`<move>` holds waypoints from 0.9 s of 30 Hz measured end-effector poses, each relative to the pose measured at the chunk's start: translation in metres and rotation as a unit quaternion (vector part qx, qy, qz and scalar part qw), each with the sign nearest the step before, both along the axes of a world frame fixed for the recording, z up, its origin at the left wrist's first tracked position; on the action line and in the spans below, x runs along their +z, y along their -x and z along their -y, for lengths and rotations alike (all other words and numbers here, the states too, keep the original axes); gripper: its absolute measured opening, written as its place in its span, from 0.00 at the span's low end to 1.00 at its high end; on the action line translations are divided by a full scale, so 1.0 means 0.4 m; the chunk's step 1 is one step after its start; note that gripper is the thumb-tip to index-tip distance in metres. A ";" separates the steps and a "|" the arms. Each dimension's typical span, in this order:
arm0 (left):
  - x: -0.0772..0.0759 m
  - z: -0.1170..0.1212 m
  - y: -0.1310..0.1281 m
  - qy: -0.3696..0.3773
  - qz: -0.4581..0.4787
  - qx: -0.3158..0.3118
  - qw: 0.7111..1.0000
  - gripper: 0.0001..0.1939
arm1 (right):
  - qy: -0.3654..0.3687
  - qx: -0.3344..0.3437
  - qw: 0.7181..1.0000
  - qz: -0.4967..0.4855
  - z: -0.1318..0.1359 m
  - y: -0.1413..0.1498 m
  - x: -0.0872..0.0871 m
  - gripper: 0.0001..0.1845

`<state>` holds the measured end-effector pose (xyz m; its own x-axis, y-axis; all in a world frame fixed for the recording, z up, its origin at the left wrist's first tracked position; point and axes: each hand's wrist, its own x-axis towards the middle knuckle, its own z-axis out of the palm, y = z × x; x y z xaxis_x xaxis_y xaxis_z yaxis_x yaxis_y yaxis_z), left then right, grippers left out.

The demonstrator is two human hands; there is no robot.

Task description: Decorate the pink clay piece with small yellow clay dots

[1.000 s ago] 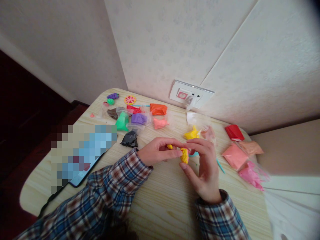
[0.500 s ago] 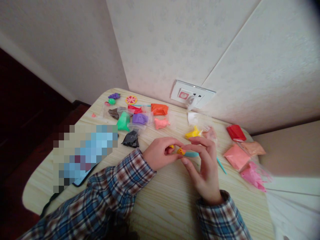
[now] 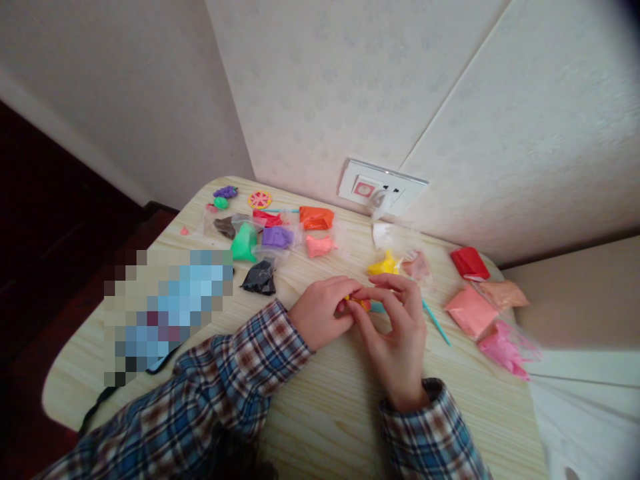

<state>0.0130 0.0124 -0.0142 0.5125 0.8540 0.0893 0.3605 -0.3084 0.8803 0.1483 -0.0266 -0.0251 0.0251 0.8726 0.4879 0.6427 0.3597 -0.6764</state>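
Note:
My left hand point(image 3: 323, 310) and my right hand point(image 3: 395, 333) meet above the middle of the light wooden table point(image 3: 310, 413). Together their fingertips pinch a small lump of yellow-orange clay point(image 3: 359, 301), which is mostly hidden between the fingers. A thin teal modelling stick point(image 3: 434, 320) lies on the table just right of my right hand. A larger piece of yellow clay point(image 3: 384, 265) sits in a clear bag just beyond my hands.
Bagged clay lies across the far side: black point(image 3: 260, 277), green point(image 3: 244, 243), purple point(image 3: 277, 237), orange point(image 3: 317, 217), pink point(image 3: 320, 245), red point(image 3: 469, 263), salmon point(image 3: 470, 310), hot pink point(image 3: 505, 348). A blurred-out flat object point(image 3: 165, 307) lies at left. A wall socket point(image 3: 381, 188) sits behind the table.
My hands have drawn closer together and slightly toward me. The yellow-orange clay, plainly visible a second ago, is now nearly covered by the fingertips of both hands.

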 end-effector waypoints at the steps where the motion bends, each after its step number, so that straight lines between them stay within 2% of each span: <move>1: -0.003 0.000 0.000 -0.005 0.001 0.000 1.000 0.08 | -0.001 0.001 1.000 0.003 0.000 0.000 0.000 0.02; 9: -0.011 0.004 -0.001 -0.026 0.034 0.015 0.999 0.09 | -0.011 0.005 1.000 -0.012 0.002 0.006 0.003 0.03; 14: -0.002 0.001 0.006 -0.005 0.089 0.064 0.994 0.07 | -0.034 -0.017 0.998 -0.054 -0.004 -0.012 0.002 0.02; 17: 0.000 -0.007 0.012 0.041 0.140 0.086 0.986 0.08 | -0.046 -0.038 0.994 -0.091 -0.008 -0.025 -0.004 0.01; 20: -0.001 -0.014 0.014 0.119 0.207 0.078 0.968 0.09 | -0.043 -0.053 0.990 -0.122 -0.009 -0.031 -0.009 0.02; 27: 0.000 -0.021 0.019 0.281 0.340 0.033 0.897 0.14 | -0.041 -0.066 0.992 -0.103 -0.009 -0.035 -0.011 0.03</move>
